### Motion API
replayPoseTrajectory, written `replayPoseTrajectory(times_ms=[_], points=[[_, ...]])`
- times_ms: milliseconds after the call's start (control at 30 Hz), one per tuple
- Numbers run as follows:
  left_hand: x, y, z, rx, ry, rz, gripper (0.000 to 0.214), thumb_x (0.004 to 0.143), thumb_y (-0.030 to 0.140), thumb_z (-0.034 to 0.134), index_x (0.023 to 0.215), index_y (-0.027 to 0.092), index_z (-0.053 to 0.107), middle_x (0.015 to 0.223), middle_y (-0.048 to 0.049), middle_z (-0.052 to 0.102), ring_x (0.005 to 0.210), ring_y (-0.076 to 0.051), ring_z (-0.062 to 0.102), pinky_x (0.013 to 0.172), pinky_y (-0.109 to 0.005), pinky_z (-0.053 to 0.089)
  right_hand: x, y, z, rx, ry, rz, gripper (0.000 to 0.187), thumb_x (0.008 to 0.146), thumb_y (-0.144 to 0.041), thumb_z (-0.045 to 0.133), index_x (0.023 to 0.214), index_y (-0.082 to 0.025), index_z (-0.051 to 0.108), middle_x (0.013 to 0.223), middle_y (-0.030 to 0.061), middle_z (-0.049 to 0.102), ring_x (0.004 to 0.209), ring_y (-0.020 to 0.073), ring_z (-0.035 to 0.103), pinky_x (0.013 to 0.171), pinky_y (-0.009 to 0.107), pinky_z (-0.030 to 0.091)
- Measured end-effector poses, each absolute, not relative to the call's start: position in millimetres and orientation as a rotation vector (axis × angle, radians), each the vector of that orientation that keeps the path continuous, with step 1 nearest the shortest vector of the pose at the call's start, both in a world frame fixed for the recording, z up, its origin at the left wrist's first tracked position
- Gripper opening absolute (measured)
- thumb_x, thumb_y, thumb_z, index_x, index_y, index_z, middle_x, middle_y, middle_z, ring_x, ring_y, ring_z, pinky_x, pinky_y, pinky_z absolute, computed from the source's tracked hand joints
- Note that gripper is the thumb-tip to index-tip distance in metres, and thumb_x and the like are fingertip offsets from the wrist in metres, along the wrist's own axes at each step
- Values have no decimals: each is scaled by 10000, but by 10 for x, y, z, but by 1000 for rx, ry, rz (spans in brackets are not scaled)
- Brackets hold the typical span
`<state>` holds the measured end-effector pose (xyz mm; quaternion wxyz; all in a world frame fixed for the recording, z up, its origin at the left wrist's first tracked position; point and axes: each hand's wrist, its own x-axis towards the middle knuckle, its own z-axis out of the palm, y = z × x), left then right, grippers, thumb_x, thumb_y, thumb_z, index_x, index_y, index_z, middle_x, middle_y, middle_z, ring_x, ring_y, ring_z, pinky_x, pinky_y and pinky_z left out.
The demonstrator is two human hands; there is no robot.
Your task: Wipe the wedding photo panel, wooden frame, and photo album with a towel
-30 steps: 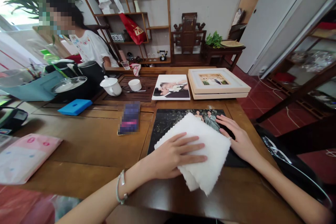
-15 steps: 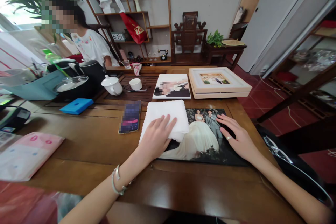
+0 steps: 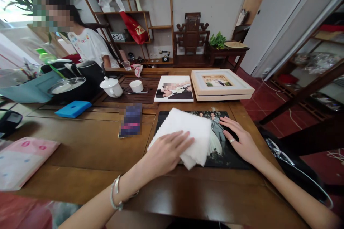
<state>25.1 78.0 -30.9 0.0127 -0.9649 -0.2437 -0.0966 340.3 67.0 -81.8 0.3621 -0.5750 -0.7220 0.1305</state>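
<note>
My left hand [image 3: 168, 152] lies flat on a folded white cloth [image 3: 192, 128], its fingers stretched out and pressing from above; its thumb is hidden. Beneath the cloth is a dark photo panel [image 3: 233, 159] showing a couple in wedding clothes. The cloth covers the panel's middle and part of its left side. On the panel's right side rests my right hand [image 3: 243, 145], fingers spread and holding nothing, with a ring on one finger.
Behind the panel lie a smaller photo panel [image 3: 173, 94] and stacked pale frames [image 3: 223, 94]. To the left are a phone [image 3: 130, 120], a blue box [image 3: 73, 109], a white lidded cup [image 3: 111, 87] and a tissue pack [image 3: 25, 162]. A person [image 3: 88, 44] sits at the far left.
My left hand has slid the cloth right and toward me across the panel, uncovering its upper left corner and covering more of the pictured dress. My right hand stays on the panel's right side.
</note>
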Motion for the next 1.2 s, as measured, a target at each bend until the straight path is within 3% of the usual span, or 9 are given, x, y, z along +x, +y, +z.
replayPoseTrajectory(times_ms=[133,267,433,600,867,1033,1200], points=[[259,1057,-371,-2997,-1013,-377,709,779,1,462,1455,202,385,1540,-119,373,1439,-301,299,1131,-497,339,3400,668,-816,-1482,-1844,336,338,945,-341,488,1247,-266,623,1379,79,593,1360,270,466,1145,549,347],[335,1280,-343,-3007,-1223,-340,806,722,55,575,1483,207,356,1599,-160,216,1468,-378,172,1128,-594,266,3395,666,-821,-1482,-1846,338,335,945,-344,490,1243,-261,621,1380,77,591,1363,262,463,1149,535,347],[583,1359,-277,-3081,-1060,-196,862,717,56,577,1499,312,322,1612,-108,205,1475,-396,125,1088,-653,240,3401,671,-827,-1489,-1853,330,335,946,-340,486,1240,-259,622,1380,81,590,1364,266,461,1145,543,348],[623,1226,-136,-3343,-619,-97,837,676,77,573,1453,342,411,1620,-36,186,1487,-373,89,1089,-623,262,3445,676,-845,-1437,-1872,349,370,938,-352,476,1267,-256,614,1392,96,580,1359,291,466,1128,559,364],[500,1062,83,-3657,-93,34,809,548,29,453,1246,398,629,1499,168,398,1483,-218,173,1157,-404,272,3421,670,-814,-1489,-1838,391,348,954,-348,474,1272,-303,607,1408,52,570,1383,261,439,1155,549,331],[557,1147,-99,-3528,-392,-184,822,582,-12,450,1321,328,565,1556,73,340,1488,-219,178,1187,-463,207,3461,677,-831,-1427,-1881,407,369,941,-390,476,1265,-272,608,1411,84,563,1379,290,439,1129,550,364],[503,1374,-303,-3154,-958,-371,898,604,-101,394,1412,285,461,1550,-22,376,1461,-245,264,1138,-525,280,3431,676,-833,-1473,-1859,364,342,938,-363,479,1230,-260,623,1384,85,585,1362,286,464,1133,544,365]])
